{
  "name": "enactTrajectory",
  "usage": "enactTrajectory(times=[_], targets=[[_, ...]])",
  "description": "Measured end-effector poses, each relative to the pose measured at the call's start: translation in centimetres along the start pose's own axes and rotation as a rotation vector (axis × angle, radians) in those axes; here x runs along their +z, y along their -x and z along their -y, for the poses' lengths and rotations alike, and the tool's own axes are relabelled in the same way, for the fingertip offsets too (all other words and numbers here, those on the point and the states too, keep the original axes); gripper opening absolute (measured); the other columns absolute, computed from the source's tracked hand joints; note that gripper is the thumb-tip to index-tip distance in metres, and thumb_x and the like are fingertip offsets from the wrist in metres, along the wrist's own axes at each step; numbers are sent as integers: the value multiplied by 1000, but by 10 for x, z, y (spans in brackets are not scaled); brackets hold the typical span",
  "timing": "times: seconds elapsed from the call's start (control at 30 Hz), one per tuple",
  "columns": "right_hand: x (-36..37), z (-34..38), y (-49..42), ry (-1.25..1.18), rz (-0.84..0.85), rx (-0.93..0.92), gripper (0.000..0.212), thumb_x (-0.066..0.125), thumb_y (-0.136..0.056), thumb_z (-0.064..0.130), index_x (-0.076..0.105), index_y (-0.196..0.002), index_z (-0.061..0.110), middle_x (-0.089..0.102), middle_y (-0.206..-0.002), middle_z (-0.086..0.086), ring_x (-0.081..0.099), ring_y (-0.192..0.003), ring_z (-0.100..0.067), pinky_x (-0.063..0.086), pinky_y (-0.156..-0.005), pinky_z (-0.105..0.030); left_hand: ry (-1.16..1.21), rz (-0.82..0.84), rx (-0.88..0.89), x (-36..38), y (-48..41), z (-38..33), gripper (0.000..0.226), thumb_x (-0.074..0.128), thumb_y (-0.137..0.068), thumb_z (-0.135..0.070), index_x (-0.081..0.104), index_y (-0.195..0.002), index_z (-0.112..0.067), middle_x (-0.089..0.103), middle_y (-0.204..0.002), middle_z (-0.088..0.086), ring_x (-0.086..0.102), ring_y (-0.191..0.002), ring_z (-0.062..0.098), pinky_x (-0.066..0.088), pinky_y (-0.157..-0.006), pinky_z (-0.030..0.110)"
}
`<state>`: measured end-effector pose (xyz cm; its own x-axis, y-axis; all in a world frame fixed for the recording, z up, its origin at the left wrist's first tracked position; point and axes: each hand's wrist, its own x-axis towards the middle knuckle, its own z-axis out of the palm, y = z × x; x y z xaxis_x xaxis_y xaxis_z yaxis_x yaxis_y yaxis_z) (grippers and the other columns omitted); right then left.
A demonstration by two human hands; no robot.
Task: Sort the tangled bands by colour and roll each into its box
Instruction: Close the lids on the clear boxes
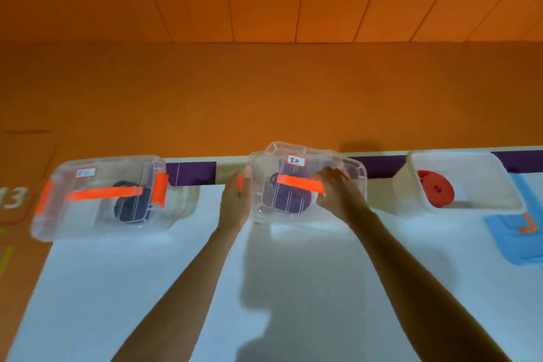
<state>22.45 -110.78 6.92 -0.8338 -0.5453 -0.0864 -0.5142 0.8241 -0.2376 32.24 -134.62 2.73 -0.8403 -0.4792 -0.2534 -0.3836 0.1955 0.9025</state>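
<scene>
At frame left, the lidded box (100, 197) holds a dark roll (132, 206). At centre, left hand (236, 200) fingers clasp the middle box (308, 214); right hand (338, 191) fingers, spread, press its lid over the purple roll (289, 197). Next, probably: latch it, then lid the open box (476, 173) holding the red roll (436, 189), at right.

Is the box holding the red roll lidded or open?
Open: no lid on the white box; the red roll lies bare inside.

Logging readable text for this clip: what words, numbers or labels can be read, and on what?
"紫色": label on middle box.
"13": floor mark at far left, possibly cut off.
Left label on left box: too blurred.
Orange J-shaped mark on blue mat: unclear.
</scene>
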Motion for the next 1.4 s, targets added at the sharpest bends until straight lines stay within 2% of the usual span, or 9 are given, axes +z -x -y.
enactTrajectory(times=[0.1,0.3,0.4,0.57,0.67,0.73,0.83,1.07,1.4], targets=[[9,5,-31,43,124,-120,46,69,-84,3,68,-128,18,64,-126,-4,62,-117,-27,50,-100,-38,-129,45,-19,9,-14,8,48,44,-110,-52,59,-135,-13,67,-114,7,65,-109,28,48,-88,36],[32,-14,-52,-120,123,-195,49,73,-81,6,70,-128,19,63,-128,-2,58,-122,-29,46,-107,-42,-296,-149,39,30,-19,22,42,55,-108,-14,51,-148,-4,49,-148,21,49,-134,39,42,-114,52],[42,-31,-37,-268,-117,-212,49,74,-82,2,72,-128,16,66,-128,-5,59,-126,-32,48,-108,-49,-169,-279,23,32,-15,28,54,66,-103,-19,46,-153,-12,36,-156,12,46,-135,28,44,-112,42],[67,-66,-12,-712,-218,650,78,74,-95,29,34,-160,15,42,-160,-12,37,-149,-32,32,-120,-53,240,-167,-321,31,-22,37,56,77,-93,-43,59,-141,-23,64,-137,9,63,-115,23,53,-97,33],[75,-67,-10,-1161,-245,766,39,75,-94,32,62,-115,2,62,-99,-12,61,-91,-31,55,-83,-52,299,-211,-286,30,-22,35,42,79,-94,-32,64,-131,-24,70,-118,-3,68,-110,19,58,-99,37],[75,-66,-7,-1066,-343,722,28,76,-94,31,65,-87,7,58,-69,7,57,-70,-27,50,-62,-32,159,-296,-196,32,-20,31,46,79,-94,-29,61,-136,-23,67,-117,-14,67,-109,7,57,-93,23],[68,-55,-4,-787,-387,644,31,70,-99,31,73,-128,19,73,-85,7,67,-80,-28,53,-72,-27,20,-410,-78,42,-10,23,30,75,-98,-25,63,-125,-27,66,-101,-37,64,-98,-14,50,-78,4],[65,-36,-5,-495,-459,509,38,58,-107,17,61,-143,5,76,-100,-23,73,-87,-44,57,-70,-41,-234,-465,102,47,-4,16,26,62,-107,-27,67,-127,-11,70,-87,-6,67,-69,18,64,-68,39],[39,-61,50,-222,-222,424,37,50,-105,31,64,-137,17,70,-131,-9,69,-114,-35,57,-87,-44,-830,-201,268,34,24,-15,51,66,-102,-22,55,-148,-4,56,-151,21,52,-141,42,49,-110,56]])
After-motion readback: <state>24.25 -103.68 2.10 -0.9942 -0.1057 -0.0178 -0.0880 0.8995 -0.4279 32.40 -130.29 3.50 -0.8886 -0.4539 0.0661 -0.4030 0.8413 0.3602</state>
